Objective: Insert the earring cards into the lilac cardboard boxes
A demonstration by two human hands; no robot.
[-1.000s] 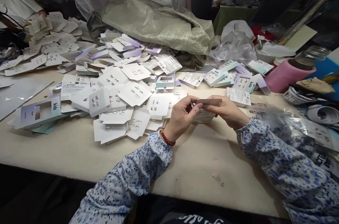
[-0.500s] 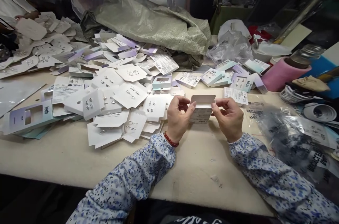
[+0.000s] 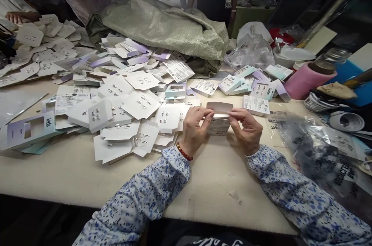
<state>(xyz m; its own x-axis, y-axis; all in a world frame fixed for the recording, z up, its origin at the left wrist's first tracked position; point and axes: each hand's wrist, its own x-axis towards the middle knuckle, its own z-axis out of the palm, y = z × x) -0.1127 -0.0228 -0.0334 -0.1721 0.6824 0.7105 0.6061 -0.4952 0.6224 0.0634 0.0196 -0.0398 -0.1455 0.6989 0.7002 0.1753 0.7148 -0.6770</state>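
Between my two hands is a small cardboard box (image 3: pixel 218 126), its printed side toward me and its top flap raised. My left hand (image 3: pixel 195 126) pinches the upper left corner with thumb and finger. At the upper right corner, the thumb and fingers of my right hand (image 3: pixel 245 129) close on the same box. To the left lies a heap of white cards (image 3: pixel 141 100) with small metal jewellery pieces fixed on them. Several printed boxes (image 3: pixel 230 83) in mint and lilac lie beyond my hands.
A green woven sack (image 3: pixel 162 21) lies across the back. At the right are a pink roll (image 3: pixel 308 79) and a clear plastic bag (image 3: pixel 316 149). An open kids box (image 3: pixel 29 128) sits far left. A person's hand (image 3: pixel 23 16) rests by more cards, and people stand behind.
Both hands keep hold of the box at its upper corners, with fingertips shifted inward along its top edge. The whole view has drifted slightly. A person's hand at the far left shows more.
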